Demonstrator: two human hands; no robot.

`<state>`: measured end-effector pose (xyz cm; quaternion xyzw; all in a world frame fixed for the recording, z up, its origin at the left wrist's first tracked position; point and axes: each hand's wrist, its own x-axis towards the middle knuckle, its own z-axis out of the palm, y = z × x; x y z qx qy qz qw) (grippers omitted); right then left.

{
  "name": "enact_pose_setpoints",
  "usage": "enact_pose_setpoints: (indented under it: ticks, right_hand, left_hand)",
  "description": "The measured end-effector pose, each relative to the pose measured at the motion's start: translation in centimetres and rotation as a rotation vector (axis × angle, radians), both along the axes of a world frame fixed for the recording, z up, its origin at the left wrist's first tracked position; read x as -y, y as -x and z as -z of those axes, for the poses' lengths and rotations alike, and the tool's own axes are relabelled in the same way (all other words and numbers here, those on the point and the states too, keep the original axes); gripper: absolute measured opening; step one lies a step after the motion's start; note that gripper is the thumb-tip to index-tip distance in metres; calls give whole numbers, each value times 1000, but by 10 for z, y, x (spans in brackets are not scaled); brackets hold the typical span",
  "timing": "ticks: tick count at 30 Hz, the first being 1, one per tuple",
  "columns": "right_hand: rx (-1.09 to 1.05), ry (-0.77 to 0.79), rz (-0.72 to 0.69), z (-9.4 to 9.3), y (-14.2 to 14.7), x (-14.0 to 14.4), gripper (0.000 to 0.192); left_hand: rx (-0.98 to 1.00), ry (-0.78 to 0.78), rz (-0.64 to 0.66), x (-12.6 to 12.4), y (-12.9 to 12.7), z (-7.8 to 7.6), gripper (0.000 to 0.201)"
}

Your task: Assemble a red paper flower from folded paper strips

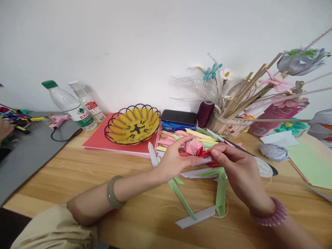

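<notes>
A folded paper flower (194, 147), pink with red outer pieces, is held up between my two hands near the middle of the view. My left hand (174, 157) grips its left side, thumb below and fingers above. My right hand (233, 164) pinches a red edge of the flower on its right side between thumb and fingers. Beneath and behind lie many folded paper strips in pink, yellow, green and white. A green strip (220, 195) and a white strip (195, 217) rest on the table nearer to me, with a thin cord beside them.
A yellow woven basket (135, 126) sits on red paper (95, 140). Behind the strips are a phone (178, 117), a thread spool (205, 114) and a pot of sticks (223, 126). Two bottles, a pink glue gun (59, 121) and another person's hand (5, 129) are at left; scissors (320, 193) at right.
</notes>
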<state>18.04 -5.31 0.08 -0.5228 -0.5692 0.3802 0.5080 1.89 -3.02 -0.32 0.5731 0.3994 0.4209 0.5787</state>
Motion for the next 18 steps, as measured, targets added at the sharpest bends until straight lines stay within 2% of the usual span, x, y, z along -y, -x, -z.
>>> enact_pose_setpoints:
  ticks: [9, 18]
  right_hand:
    - [-79, 55, -110, 6, -2, 1, 26]
    - [-83, 131, -129, 1, -2, 2, 28]
  left_hand:
    - [4, 23, 27, 4, -2, -2, 64]
    - [128, 122, 64, 8, -5, 4, 65]
